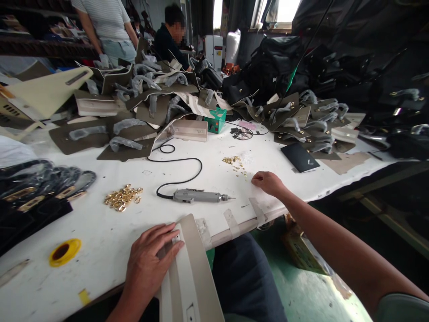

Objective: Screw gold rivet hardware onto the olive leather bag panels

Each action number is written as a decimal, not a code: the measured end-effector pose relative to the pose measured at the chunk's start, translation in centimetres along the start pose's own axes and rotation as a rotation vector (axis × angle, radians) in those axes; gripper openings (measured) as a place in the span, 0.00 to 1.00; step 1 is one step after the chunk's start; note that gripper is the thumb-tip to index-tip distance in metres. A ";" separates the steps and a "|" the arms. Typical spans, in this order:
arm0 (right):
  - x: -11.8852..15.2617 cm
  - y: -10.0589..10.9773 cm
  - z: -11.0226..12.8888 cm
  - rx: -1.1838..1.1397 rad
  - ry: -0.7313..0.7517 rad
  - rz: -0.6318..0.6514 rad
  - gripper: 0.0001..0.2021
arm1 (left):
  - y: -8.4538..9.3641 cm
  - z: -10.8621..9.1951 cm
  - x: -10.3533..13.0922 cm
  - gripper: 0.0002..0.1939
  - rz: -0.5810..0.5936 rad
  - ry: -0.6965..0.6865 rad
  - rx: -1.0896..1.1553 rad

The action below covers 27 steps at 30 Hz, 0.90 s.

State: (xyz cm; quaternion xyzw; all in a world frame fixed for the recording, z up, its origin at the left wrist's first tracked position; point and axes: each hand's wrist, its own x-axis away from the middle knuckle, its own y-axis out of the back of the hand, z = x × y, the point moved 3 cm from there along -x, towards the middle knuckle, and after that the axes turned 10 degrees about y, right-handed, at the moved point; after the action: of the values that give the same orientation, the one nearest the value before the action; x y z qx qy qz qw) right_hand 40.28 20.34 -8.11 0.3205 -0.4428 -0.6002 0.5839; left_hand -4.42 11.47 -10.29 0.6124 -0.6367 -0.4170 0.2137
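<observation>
My left hand (pixel 150 255) holds a beige bag panel (pixel 197 268) that leans across the table's front edge over my lap. Its fingers and thumb press along the pale strip, which has small holes. My right hand (pixel 267 183) is at the table's right side with fingers curled together; whatever they pinch is hidden. Just beyond its fingertips lie small gold fittings (pixel 233 161), loosely scattered. Between the hands, a grey electric screwdriver (pixel 197 196) lies on its side, bit pointing right. Larger gold rings or buckles (pixel 122 198) form a pile to the left.
Bag panels with wrapped handles (pixel 127 129) are heaped at the back, more (pixel 308 120) at right. A cable runs toward a green power box (pixel 216 120). A black booklet (pixel 299 157), yellow tape roll (pixel 65 252) and black wrapped straps (pixel 40 188) lie around. Two people are behind the table.
</observation>
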 end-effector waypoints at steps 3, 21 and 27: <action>-0.3 0.0 -0.1 0.002 -0.013 0.002 0.08 | 0.0 -0.1 0.0 0.13 -0.004 -0.003 -0.007; -0.4 0.6 -2.0 -0.129 0.089 -0.029 0.15 | -0.1 0.1 0.0 0.13 0.001 -0.015 -0.010; -2.4 1.5 -4.1 -0.132 0.040 -0.133 0.16 | -0.1 0.4 0.0 0.14 0.024 0.007 -0.022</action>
State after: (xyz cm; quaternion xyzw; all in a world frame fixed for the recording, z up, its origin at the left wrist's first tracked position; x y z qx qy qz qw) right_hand 44.88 22.15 -8.75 0.3218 -0.3684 -0.6589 0.5714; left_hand -4.66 11.56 -10.61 0.6039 -0.6384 -0.4193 0.2278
